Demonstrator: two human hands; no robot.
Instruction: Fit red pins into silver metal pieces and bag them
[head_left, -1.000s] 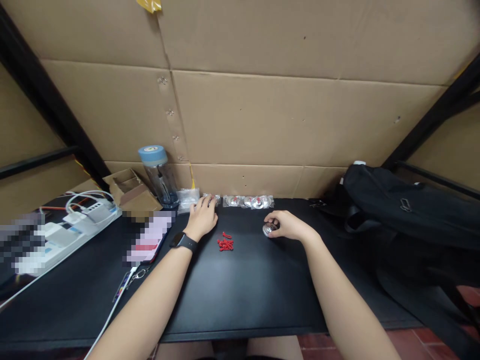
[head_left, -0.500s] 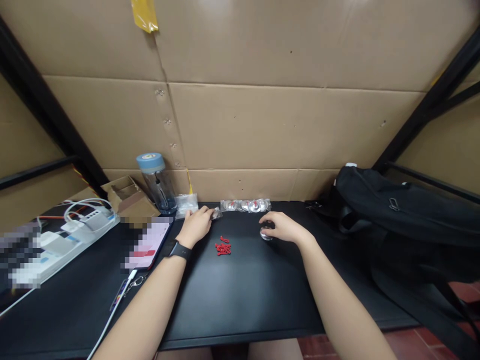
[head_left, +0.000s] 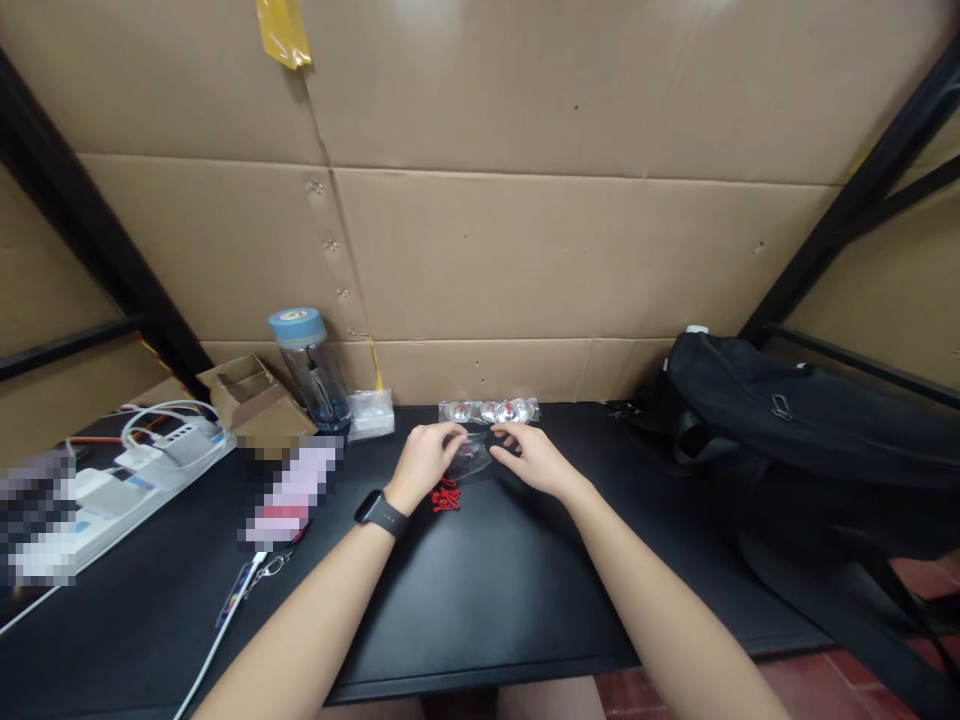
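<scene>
Both my hands meet over the middle of the black table. My left hand, with a black watch on its wrist, and my right hand pinch a small clear plastic bag from either side, just above the tabletop. What is inside the bag is too small to make out. A little pile of red plastic pieces lies right below my left hand. A row of bagged silver round parts lies beyond my fingers, against the cardboard wall. The loose silver round part is hidden.
At the back left stand a bottle with a blue lid, an open cardboard box and more clear bags. A power strip with cables and a blurred phone lie left. A black backpack fills the right side.
My left hand drew a clear bag back from the wall to the table's middle. My right hand left its spot over the silver part and moved left to join it on the bag.
</scene>
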